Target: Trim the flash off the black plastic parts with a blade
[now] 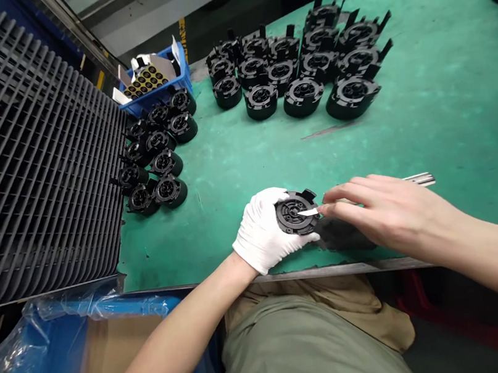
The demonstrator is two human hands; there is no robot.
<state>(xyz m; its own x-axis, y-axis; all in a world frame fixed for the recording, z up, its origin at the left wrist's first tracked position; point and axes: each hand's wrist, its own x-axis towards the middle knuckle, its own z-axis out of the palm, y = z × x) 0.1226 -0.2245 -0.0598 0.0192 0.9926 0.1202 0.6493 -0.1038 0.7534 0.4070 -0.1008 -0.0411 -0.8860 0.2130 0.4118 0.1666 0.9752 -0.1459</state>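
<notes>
Along the left edge of the green-topped worktop (467, 116) lies a grey slatted plastic rack (30, 163). Below it, off the near-left corner, stands a cardboard box (116, 362) with blue plastic film (33, 343) bunched over its side. Just past the rack's far end sits a blue plastic crate (175, 66) holding a sheet of round black-and-gold labels (144, 80) among white and brown card. A group of round black moulded parts (160, 156) stands in rows between the rack and the middle of the worktop.

Near the front edge, the white-gloved left hand (267, 230) holds a matching black part (291, 214) tilted up, its fingers wrapped firmly around the rim and grasping it clear of the surface. Just to the right, the bare right hand (388, 209) hovers close beside that part, its fingers (348, 196) bent and partly hiding a slim metal tool (419, 180). The tool's white tip (308, 212) lies over the part's central hub. Whether those fingers clench the tool cannot be told. Olive clothing (302, 353) shows below the front edge. Toward the far right of the worktop stands a larger group of the black parts (300, 60), with tabs pointing up and back.
</notes>
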